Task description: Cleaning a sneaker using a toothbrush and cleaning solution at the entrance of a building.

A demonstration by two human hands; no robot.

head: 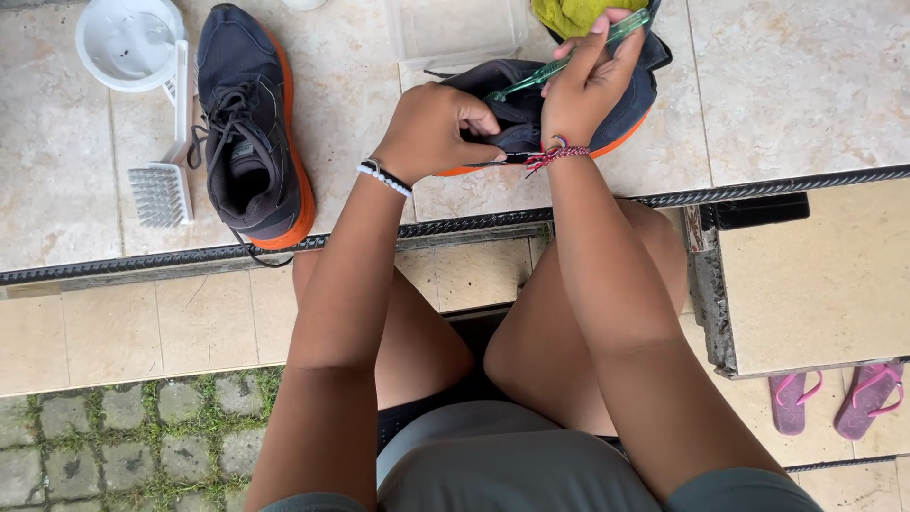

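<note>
A round white plastic bowl point(128, 40) and a bristly white scrub brush point(169, 156) are lying beside a dark mesh shoe point(248, 133) with an orange sole on smooth beige tiles. The left hand point(431, 128) is pinching a second shoe point(540, 109) steady mid-frame, while the right hand point(588, 81) is gripping a slim green toothbrush point(569, 62) against it.
</note>
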